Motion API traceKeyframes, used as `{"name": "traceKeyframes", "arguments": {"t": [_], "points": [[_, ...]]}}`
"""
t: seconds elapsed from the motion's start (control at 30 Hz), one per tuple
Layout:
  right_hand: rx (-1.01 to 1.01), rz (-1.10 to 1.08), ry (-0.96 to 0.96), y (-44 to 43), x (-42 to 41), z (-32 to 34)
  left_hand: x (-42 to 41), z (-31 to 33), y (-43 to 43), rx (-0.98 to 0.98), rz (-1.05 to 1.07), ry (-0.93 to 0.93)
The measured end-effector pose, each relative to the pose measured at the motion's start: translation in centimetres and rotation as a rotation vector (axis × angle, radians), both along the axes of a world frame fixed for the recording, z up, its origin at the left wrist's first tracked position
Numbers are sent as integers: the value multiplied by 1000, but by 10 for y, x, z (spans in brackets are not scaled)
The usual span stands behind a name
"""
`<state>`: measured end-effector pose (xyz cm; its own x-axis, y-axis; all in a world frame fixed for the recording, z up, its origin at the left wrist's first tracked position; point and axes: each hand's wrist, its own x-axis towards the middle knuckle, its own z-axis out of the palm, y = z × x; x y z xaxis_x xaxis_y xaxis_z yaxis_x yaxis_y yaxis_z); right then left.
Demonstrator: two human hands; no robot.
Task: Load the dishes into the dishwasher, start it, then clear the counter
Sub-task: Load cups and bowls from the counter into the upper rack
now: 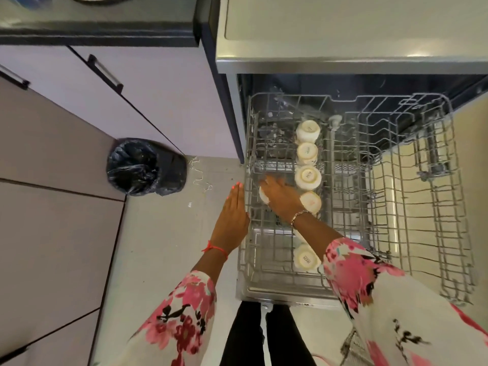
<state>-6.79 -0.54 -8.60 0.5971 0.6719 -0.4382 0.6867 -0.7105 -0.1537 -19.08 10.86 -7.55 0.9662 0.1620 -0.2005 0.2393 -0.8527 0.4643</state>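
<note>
The dishwasher (351,54) is open with its grey wire upper rack (396,196) pulled out toward me. Several cream cups (308,176) stand upside down in a row down the rack's left part. My right hand (281,200) reaches across into the rack's left side and holds a white cup (263,198), mostly hidden under the fingers. My left hand (233,217) lies flat with straight fingers against the rack's outer left edge.
A black bin with a bin liner (144,167) stands on the tiled floor left of the dishwasher. Pale cabinet doors with dark handles (105,72) run along the left. The lower rack's corner (356,350) shows at the bottom.
</note>
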Motion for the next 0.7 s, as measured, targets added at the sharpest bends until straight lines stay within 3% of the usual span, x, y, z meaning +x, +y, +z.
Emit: {"name": "traceKeyframes", "arguments": {"t": [0.27,0.43,0.7], "points": [[62,83,-79,11,-3,-30,0,-21,-1,-81,45,-33],[176,-20,89,7,-8,-34,1,-23,-1,-96,49,-29],[206,-113,172,-6,-9,-15,-2,-10,6,6,-7,77]]}}
